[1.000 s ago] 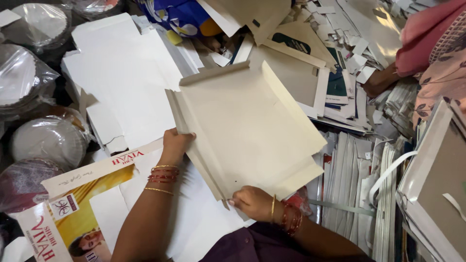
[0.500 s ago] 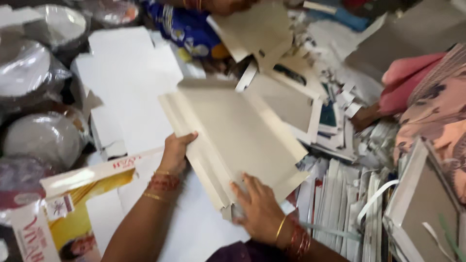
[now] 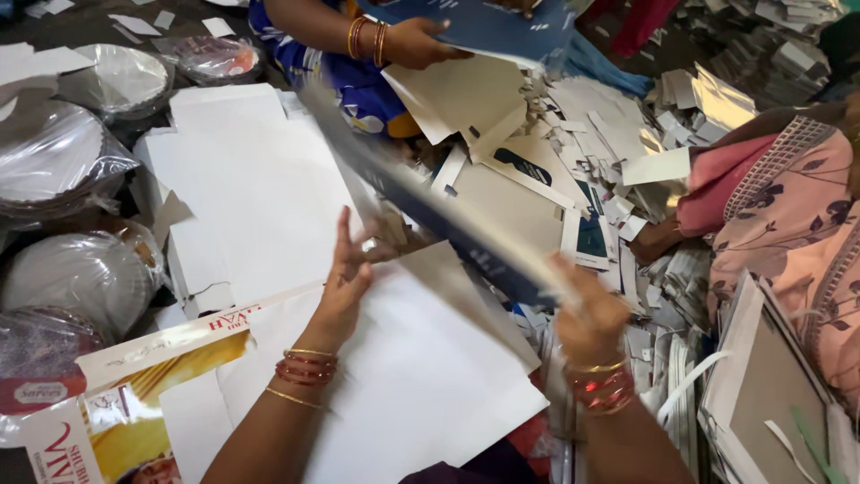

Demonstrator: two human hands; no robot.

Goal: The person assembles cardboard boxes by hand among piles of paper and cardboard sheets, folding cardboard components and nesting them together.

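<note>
gripping the lower end of a flat cardboard box blank (image 3: 448, 215), the fingers of the right hand (image 3: 587, 309) are curled around its edge – closed on the card near the middle right of the view. the blank is seen almost edge-on and blurred, a long thin sheet with a dark blue printed face, slanting from that hand up and to the left towards the top of the view. the left hand (image 3: 345, 278) is raised just beside the blank's middle, fingers straight and spread wide; whether the fingertips actually touch the card cannot be told through the blur. both wrists wear red and gold bangles.

beneath the hands lies a large white sheet of card (image 3: 421, 376), flat, and further left a stack of white flattened cartons (image 3: 251, 188). at the bottom left is a yellow and white printed carton (image 3: 134, 403). along the left edge sit bundles of silver paper plates in clear plastic wrap (image 3: 63, 170).

at the top another person's hand (image 3: 417, 43), with gold bangles, holds a blue and white box blank (image 3: 484, 54). to the right – a heap of small card offcuts (image 3: 663, 134), and a person's pink floral clothing (image 3: 788, 206) at the edge.
</note>
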